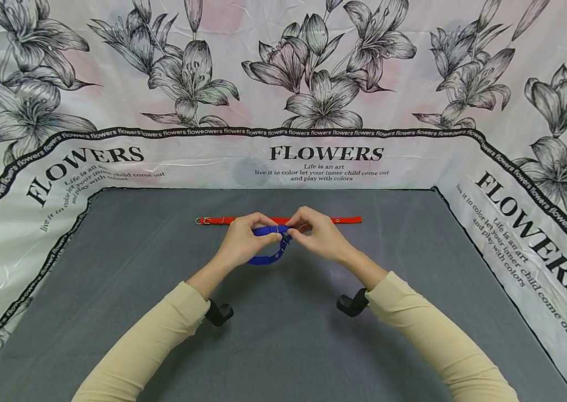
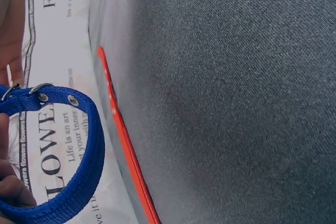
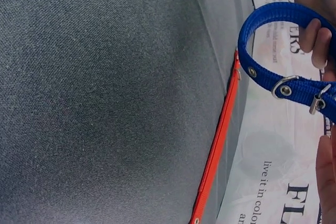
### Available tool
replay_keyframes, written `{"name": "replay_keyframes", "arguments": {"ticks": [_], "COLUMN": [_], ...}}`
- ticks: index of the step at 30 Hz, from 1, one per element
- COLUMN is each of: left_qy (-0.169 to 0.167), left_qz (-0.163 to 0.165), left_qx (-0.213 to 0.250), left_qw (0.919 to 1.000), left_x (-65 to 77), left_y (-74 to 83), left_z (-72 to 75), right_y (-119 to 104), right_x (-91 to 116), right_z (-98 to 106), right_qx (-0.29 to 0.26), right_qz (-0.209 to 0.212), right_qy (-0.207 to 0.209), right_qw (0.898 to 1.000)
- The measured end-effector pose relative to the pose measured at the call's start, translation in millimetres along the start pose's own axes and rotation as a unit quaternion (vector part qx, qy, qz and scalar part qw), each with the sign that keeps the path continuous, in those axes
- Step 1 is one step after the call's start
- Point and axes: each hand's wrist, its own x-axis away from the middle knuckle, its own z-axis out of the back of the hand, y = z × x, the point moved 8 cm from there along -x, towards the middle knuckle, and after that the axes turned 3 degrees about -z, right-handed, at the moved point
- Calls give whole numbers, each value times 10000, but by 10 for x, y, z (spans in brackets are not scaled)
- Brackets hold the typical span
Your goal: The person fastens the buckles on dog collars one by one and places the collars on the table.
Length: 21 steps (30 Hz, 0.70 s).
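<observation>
A blue webbing collar (image 1: 266,260), bent into a loop, is held up in front of the body between both hands. Metal eyelets, a D-ring (image 3: 285,87) and a buckle (image 3: 319,99) show along its strap, which passes through the buckle. My left hand (image 1: 244,240) pinches the band on the loop's left, its fingers (image 2: 16,190) curled at the band in the left wrist view. At the buckle end, my right hand (image 1: 321,235) pinches the strap between thumb and forefinger; its fingers are partly cut off in the right wrist view.
Behind the hands a red collar (image 1: 346,220) lies stretched out flat on the grey cloth (image 1: 283,346), its buckle and ring at the left. A white flower-printed cloth (image 1: 203,162) with lettering borders the back and sides. Dark mounts (image 1: 219,314) sit at both wrists.
</observation>
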Motion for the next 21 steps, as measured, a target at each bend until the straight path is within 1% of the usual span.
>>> {"name": "replay_keyframes", "arguments": {"ticks": [3,6,8,14,16,21], "left_qy": [-75,-71,-72,-99,-115,-156], "left_qz": [1,-6,-21,-120,-94,-43], "left_qx": [-12,22,92,211,235,236], "left_qw": [10000,10000,9999,9997,9996,9996], "left_x": [-3,-2,1,10,12,10], "left_y": [0,-8,-16,-8,-7,-3], "left_z": [-18,-10,-2,11,7,-11], "right_y": [-20,-22,-11,45,47,1], "right_x": [1,12,19,17,15,4], "right_z": [-6,5,11,12,7,-32], "right_qx": [25,14,-32,-205,-228,-100], "right_qz": [236,261,146,-448,-507,-162], "right_qy": [-4,17,6,-28,-19,-64], "right_qw": [9997,9997,9999,9988,9985,9998]}}
